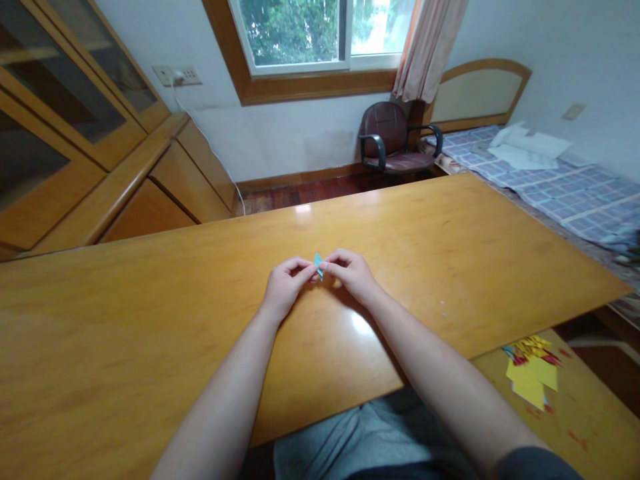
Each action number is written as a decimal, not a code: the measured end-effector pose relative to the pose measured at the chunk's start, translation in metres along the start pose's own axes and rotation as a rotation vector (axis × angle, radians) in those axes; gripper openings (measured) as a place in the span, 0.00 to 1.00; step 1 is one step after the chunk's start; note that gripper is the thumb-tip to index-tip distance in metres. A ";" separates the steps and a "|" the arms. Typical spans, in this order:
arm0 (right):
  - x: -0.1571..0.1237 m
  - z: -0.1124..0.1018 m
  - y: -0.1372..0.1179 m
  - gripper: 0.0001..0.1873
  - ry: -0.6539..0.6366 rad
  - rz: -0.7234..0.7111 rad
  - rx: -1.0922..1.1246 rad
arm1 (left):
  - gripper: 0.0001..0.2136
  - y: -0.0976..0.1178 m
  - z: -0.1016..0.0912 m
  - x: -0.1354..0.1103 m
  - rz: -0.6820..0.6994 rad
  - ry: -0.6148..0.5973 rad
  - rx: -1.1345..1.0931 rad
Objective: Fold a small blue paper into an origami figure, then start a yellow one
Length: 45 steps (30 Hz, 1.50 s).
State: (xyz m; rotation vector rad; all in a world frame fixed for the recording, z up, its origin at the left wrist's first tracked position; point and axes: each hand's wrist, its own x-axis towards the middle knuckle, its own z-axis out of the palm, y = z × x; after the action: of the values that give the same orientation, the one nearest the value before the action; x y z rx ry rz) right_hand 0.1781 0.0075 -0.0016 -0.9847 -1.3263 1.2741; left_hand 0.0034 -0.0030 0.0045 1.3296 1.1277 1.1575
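Observation:
A small piece of folded blue paper [319, 259] is pinched between my two hands, just above the middle of the wooden table [175, 320]. My left hand [289, 283] grips its left side between thumb and forefinger. On the other side, my right hand [353, 272] pinches the paper the same way, fingertips almost touching those of the left. The paper's pointed top and bottom show between the fingers, while its middle is partly hidden by them.
Lower right, a second wooden surface [590, 407] holds yellow paper sheets [529, 381] and a pile of small yellow, red and blue folded pieces [533, 348]. Beyond the table stand a brown armchair [387, 133] and a bed [560, 190]. Glass-door cabinets [95, 153] line the left.

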 end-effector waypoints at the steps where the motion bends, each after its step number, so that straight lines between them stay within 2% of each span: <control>1: 0.000 0.000 0.000 0.13 -0.005 -0.002 -0.006 | 0.12 -0.001 0.000 0.000 0.004 0.005 0.002; 10: 0.000 -0.001 -0.008 0.17 -0.051 0.028 -0.020 | 0.14 0.001 0.000 0.002 0.005 0.071 0.006; 20: 0.004 0.000 0.005 0.14 -0.036 0.022 -0.018 | 0.13 -0.002 0.000 0.002 -0.010 0.026 0.019; 28: 0.003 0.000 0.002 0.11 -0.015 0.007 -0.063 | 0.13 -0.002 -0.001 0.002 -0.004 0.013 0.047; 45: 0.001 0.005 0.004 0.17 -0.013 0.054 0.096 | 0.13 -0.005 0.001 0.004 0.002 0.029 0.018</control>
State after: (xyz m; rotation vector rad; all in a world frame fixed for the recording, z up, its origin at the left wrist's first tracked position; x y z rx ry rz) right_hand 0.1727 0.0084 -0.0055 -0.9525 -1.2439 1.3746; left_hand 0.0048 0.0011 -0.0001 1.3323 1.1605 1.1742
